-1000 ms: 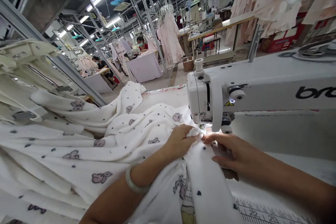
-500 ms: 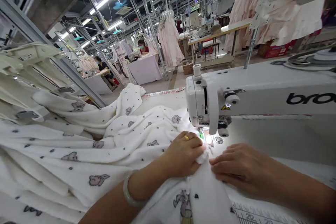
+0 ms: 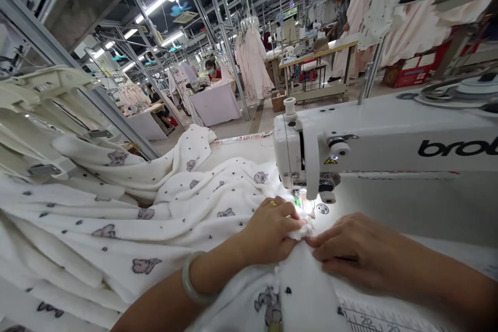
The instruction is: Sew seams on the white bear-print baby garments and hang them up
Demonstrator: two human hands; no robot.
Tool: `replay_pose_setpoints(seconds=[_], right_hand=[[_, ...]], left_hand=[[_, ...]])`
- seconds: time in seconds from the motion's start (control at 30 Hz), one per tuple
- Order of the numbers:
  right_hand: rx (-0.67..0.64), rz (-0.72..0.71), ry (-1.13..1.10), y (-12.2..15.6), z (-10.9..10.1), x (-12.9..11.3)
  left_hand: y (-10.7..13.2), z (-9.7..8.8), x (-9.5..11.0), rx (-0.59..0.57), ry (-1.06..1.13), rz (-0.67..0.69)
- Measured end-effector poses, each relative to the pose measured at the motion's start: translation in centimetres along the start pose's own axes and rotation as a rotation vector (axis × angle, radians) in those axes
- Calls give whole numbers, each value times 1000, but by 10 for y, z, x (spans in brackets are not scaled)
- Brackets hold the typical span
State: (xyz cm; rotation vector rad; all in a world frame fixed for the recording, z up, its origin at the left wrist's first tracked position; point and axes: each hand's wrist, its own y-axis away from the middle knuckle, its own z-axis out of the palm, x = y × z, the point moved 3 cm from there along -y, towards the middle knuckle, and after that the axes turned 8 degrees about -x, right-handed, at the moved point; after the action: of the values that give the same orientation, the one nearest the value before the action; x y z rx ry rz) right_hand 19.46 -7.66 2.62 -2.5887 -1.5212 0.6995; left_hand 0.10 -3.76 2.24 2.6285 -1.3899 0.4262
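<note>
White plush fabric (image 3: 218, 228) printed with small grey animals and dark spots spreads over the machine table and runs up to the sewing machine (image 3: 295, 153). My left hand (image 3: 272, 231) is closed on a bunched edge of it, just in front of the lit presser foot (image 3: 298, 199). A ring and a pale bangle (image 3: 190, 277) are on that arm. Close beside it, my right hand (image 3: 354, 249) has its fingers drawn together on the same fabric, the index fingertip almost at the left thumb. The needle is hard to make out in the glare.
A printed ruler scale (image 3: 373, 319) marks the table's front right. Cream plastic clamps (image 3: 46, 109) and a metal post stand at left. Behind are pink garments on hangers (image 3: 252, 59), other sewing tables (image 3: 319, 54), a red box (image 3: 408, 72) and several people.
My right fingertips have moved left to the fabric edge beside my left hand, and the fingers have drawn in. At the back right, a person and a spotted white garment now show.
</note>
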Motion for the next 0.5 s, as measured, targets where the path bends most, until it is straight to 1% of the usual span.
replay_pose_setpoints(seconds=[0.07, 0.13, 0.23, 0.33, 0.4, 0.5], right_hand=[[-1, 19, -48, 3, 0, 6], [44, 55, -45, 6, 2, 16], [107, 112, 55, 9, 9, 31], [74, 148, 110, 9, 17, 38], [48, 158, 120, 8, 20, 39], [59, 157, 162, 8, 20, 37]], left_hand=[[3, 0, 5, -50, -102, 13], [7, 0, 9, -60, -160, 36], [14, 1, 12, -7, -186, 86], [20, 4, 11, 71, -182, 119], [22, 6, 10, 89, -187, 132], [22, 10, 7, 83, -229, 143]])
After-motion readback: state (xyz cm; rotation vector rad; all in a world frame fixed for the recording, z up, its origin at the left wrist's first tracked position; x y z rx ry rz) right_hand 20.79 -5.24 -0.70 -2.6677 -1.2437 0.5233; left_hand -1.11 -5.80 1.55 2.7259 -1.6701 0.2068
